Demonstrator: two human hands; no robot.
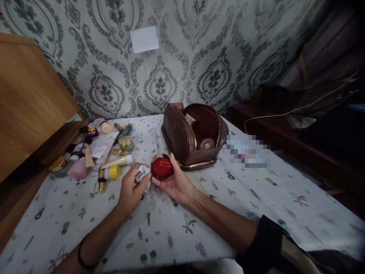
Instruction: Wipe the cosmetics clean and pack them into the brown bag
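The left hand (133, 187) pinches a cloth (142, 176) between its fingers; the right hand (179, 184) curls its fingers around a red bottle (162, 168) (slick-looking), which a loosened hold could drop.

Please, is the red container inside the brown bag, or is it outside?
Outside. The right hand holds the red container in front of the brown bag, whose mouth gapes open.
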